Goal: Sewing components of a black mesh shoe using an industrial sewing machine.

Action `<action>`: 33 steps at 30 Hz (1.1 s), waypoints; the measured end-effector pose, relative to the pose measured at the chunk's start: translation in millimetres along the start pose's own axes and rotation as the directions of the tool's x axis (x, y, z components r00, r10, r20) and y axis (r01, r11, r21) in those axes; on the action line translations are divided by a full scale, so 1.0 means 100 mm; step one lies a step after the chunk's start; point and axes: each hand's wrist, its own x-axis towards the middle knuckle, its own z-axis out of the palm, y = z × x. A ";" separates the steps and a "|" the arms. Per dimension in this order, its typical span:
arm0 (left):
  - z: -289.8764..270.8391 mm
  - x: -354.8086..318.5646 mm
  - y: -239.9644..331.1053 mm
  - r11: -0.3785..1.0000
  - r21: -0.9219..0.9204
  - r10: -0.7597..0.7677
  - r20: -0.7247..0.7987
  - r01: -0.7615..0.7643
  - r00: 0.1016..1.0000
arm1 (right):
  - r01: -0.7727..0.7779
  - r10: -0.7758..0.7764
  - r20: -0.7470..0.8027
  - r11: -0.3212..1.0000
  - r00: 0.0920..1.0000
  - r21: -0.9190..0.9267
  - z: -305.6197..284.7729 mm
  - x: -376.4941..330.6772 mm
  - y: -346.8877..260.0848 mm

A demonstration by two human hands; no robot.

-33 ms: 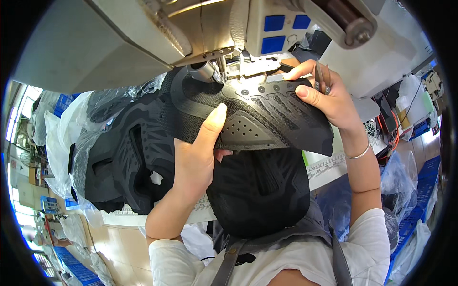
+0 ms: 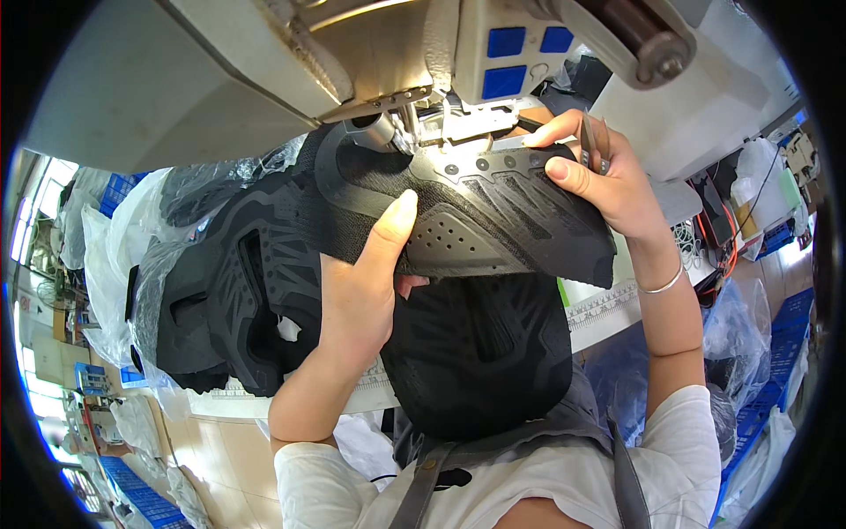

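Observation:
A black shoe upper with a perforated side panel and a row of eyelets lies under the sewing machine's needle area. My left hand grips its lower left part, thumb on top and fingers beneath. At the right end, my right hand pinches the upper's edge between thumb and fingers. Metal thread snips rest among the right hand's fingers, blades pointing up. More black shoe uppers are heaped on the left, and another stack lies below the held one, near my lap.
The machine's body spans the top, with blue buttons on its head. A ruler strip edges the white table. Clear plastic bags lie at the left; blue crates stand at the right.

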 end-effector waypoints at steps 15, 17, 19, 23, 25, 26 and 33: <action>-0.01 0.02 -0.03 0.984 -0.172 -0.035 0.113 0.054 0.993 | -0.170 0.172 -0.050 0.984 0.984 0.044 0.21 -0.23 -0.14; 0.02 -0.02 -0.08 0.978 -0.166 -0.109 0.105 0.125 0.988 | -0.228 0.232 -0.043 0.970 0.972 0.080 0.26 -0.29 -0.20; 0.09 -0.10 -0.08 0.979 -0.175 -0.081 0.114 0.101 0.990 | -0.237 0.240 -0.030 0.968 0.970 0.085 0.28 -0.33 -0.23; 0.15 -0.19 -0.11 0.988 -0.144 -0.033 0.163 0.057 0.986 | -0.268 0.270 -0.002 0.956 0.963 0.122 0.37 -0.37 -0.29; 0.17 -0.25 -0.11 0.994 -0.080 -0.062 0.131 0.073 0.989 | -0.305 0.298 0.066 0.942 0.952 0.138 0.39 -0.41 -0.35; 0.16 -0.27 -0.12 0.994 -0.078 -0.061 0.135 0.072 0.989 | -0.303 0.293 0.096 0.947 0.951 0.109 0.39 -0.45 -0.35; 0.01 -0.33 -0.12 0.993 -0.104 -0.039 0.125 0.053 0.991 | -0.090 0.080 -0.099 0.990 0.992 -0.104 0.32 -0.64 -0.38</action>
